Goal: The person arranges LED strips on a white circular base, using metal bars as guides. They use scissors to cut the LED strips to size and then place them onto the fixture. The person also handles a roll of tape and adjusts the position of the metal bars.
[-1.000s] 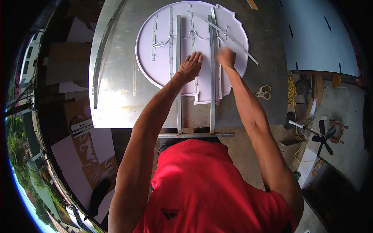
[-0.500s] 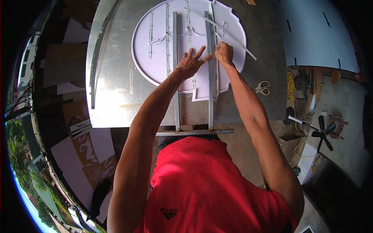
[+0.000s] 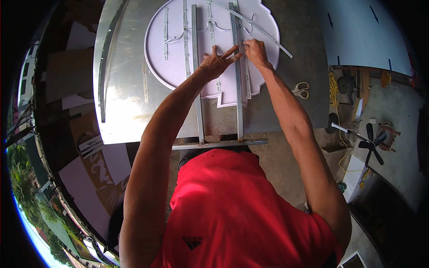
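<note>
A pale lilac panel (image 3: 172, 71) with a raised rim, rounded at the left and stepped at the right, lies on the metal table. Strips of small LED modules run across it, joined by thin white wires (image 3: 204, 30). Two grey metal bars lie over it, a left bar (image 3: 195, 44) and a right bar (image 3: 234, 27). My left hand (image 3: 215, 63) lies with fingers spread, its fingertips reaching over the right bar. Just right of that bar, my right hand (image 3: 256, 52) is closed in a pinch beside an LED strip (image 3: 246, 76). What its fingertips hold is hidden.
Cream-handled scissors (image 3: 300, 90) lie on the metal table (image 3: 129, 89), right of the panel. A loose LED strip (image 3: 268, 36) slants past the panel's right rim. The bars join a crossbar (image 3: 219, 144) at the near edge. A black-bladed fan (image 3: 370, 144) stands at right.
The view has shifted, so the panel and bars sit slightly higher and further left. My right hand has turned from a tight fist to a pinch with its fingertips pointing left.
</note>
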A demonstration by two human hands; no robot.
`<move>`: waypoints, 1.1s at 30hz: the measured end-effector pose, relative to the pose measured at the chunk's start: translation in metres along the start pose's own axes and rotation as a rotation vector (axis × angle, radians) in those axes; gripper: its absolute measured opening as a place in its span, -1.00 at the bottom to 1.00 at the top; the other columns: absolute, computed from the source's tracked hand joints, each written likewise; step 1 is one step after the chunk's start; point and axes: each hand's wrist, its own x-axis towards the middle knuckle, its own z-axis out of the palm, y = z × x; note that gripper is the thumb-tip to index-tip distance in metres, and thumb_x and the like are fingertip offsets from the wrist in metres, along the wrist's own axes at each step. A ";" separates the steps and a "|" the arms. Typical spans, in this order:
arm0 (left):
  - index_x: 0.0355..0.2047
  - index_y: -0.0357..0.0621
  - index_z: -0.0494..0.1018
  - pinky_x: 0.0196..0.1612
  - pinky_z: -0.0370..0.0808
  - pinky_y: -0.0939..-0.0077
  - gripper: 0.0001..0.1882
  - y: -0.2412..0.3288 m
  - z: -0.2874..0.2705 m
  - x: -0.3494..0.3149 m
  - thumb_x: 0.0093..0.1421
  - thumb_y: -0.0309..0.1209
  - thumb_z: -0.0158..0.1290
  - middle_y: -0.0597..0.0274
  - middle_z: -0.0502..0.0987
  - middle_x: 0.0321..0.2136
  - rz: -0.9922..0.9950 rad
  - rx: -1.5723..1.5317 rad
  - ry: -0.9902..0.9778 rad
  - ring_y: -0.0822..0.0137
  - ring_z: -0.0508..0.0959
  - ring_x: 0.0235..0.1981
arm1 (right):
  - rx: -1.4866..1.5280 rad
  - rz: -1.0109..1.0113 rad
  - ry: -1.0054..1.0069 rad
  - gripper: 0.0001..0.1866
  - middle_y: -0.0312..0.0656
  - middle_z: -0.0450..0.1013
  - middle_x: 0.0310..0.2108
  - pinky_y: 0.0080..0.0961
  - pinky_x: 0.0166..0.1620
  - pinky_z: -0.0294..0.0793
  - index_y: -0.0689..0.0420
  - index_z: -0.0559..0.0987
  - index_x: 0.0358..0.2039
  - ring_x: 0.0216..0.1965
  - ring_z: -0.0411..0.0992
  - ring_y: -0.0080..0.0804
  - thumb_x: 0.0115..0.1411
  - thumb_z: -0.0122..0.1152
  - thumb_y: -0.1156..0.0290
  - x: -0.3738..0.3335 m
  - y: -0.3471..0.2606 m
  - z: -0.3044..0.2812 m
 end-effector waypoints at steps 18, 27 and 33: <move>0.46 0.40 -0.18 -0.12 0.62 -0.28 0.02 0.016 -0.022 0.001 0.13 -0.62 0.09 0.12 -0.33 0.48 -0.073 0.009 -0.113 -0.60 0.30 0.13 | 0.186 0.442 -0.433 -0.56 0.17 0.60 -0.22 -0.26 -0.23 0.66 0.26 0.59 0.03 -0.31 0.65 -0.10 0.11 0.03 0.63 0.018 -0.021 -0.032; 0.38 0.25 0.14 0.43 -0.16 -0.30 -0.13 0.021 -0.030 0.014 0.07 -0.51 0.19 0.29 0.02 0.43 0.115 0.295 0.009 -0.04 -0.07 0.46 | -0.038 0.299 -0.489 -0.60 0.16 0.53 -0.05 -0.20 0.05 0.50 0.01 0.62 0.06 -0.01 0.53 0.06 0.25 -0.02 0.48 0.020 -0.006 -0.036; 0.32 0.29 0.25 0.42 -0.13 -0.33 -0.24 0.011 -0.020 0.023 0.10 -0.50 0.17 0.37 0.20 0.35 0.157 0.220 0.013 -0.14 -0.03 0.44 | 0.008 0.281 -0.449 -0.54 0.07 0.49 0.06 -0.24 0.19 0.41 -0.17 0.65 0.03 0.11 0.47 0.04 0.25 -0.10 0.51 0.018 0.003 -0.035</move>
